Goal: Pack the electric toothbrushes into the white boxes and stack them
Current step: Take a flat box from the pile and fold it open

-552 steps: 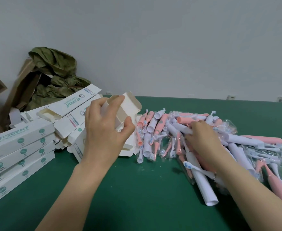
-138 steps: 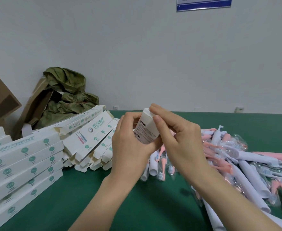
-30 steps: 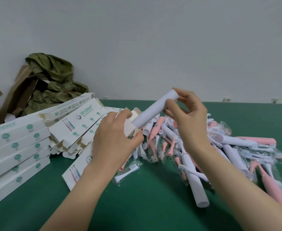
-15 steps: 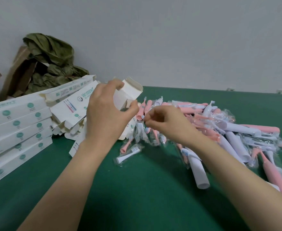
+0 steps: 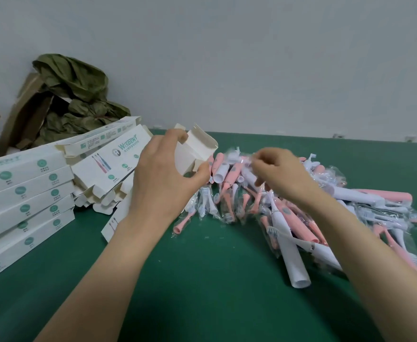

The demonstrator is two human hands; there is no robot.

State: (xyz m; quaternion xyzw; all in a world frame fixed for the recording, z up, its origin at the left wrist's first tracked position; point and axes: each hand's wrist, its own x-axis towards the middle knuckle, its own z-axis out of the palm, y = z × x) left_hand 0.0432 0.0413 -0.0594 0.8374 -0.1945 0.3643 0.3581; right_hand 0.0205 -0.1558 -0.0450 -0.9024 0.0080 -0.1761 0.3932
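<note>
Nearest, below the right hand [image 5: 280, 175], a white cylindrical toothbrush handle [image 5: 291, 257] lies on the green felt table [image 5: 202, 280]. That hand hovers with fingers curled over the heap of pink and white electric toothbrushes in clear bags [image 5: 229, 193]; blur hides whether it pinches anything. Left of it, the left hand [image 5: 164, 181] grips an open-flapped white cardboard box [image 5: 197, 149], thumb under, fingers over. Left of that grip sit stacked closed white boxes [image 5: 24, 191], with loose open white boxes [image 5: 111, 154] behind.
</note>
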